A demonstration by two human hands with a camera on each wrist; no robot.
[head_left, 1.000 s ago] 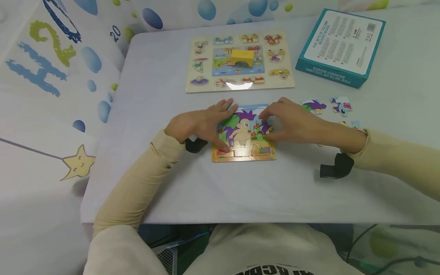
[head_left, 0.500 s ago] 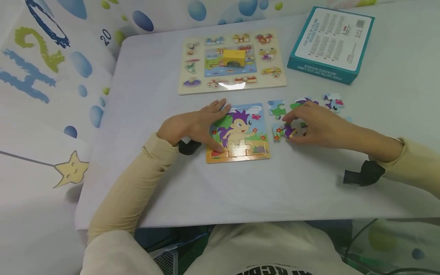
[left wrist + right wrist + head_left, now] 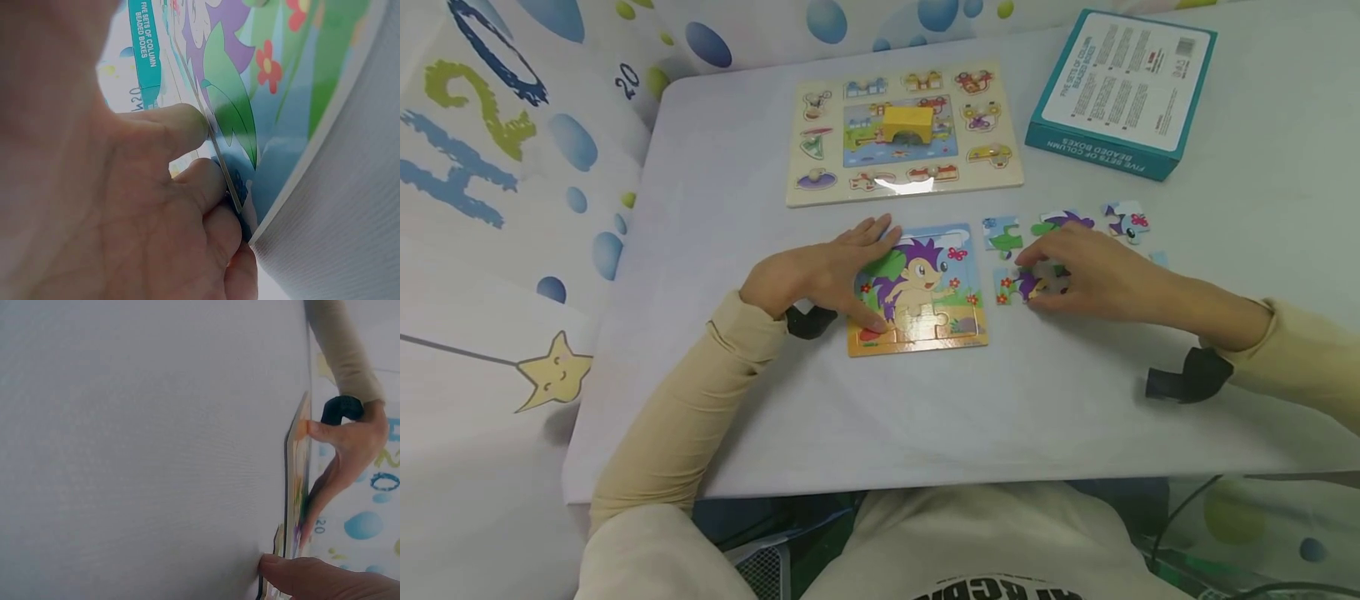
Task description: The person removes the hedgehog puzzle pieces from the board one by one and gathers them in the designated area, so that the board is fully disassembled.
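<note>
A framed hedgehog puzzle board (image 3: 917,287) lies on the white table in the head view. My left hand (image 3: 820,271) rests on its left side, thumb on the lower left corner and fingers spread at the upper left edge. The left wrist view shows these fingers (image 3: 187,128) along the board's edge. Just right of the board, my right hand (image 3: 1097,275) pinches a puzzle piece (image 3: 1028,286) with red flowers and purple spikes between thumb and fingers, low at the tabletop. The palm partly hides this piece. In the right wrist view, the thumb (image 3: 284,569) is close to the table.
Loose puzzle pieces lie around my right hand: a green leaf piece (image 3: 1003,236), a purple spike piece (image 3: 1070,219) and a butterfly piece (image 3: 1126,222). A wooden knob puzzle (image 3: 805,196) bearing a yellow block (image 3: 907,123) stands behind the board. A teal box (image 3: 1120,92) sits back right.
My right hand has moved from over the board's right side to the loose pieces on the right, carrying the purple piece off the board. My left hand stays on the board.
</note>
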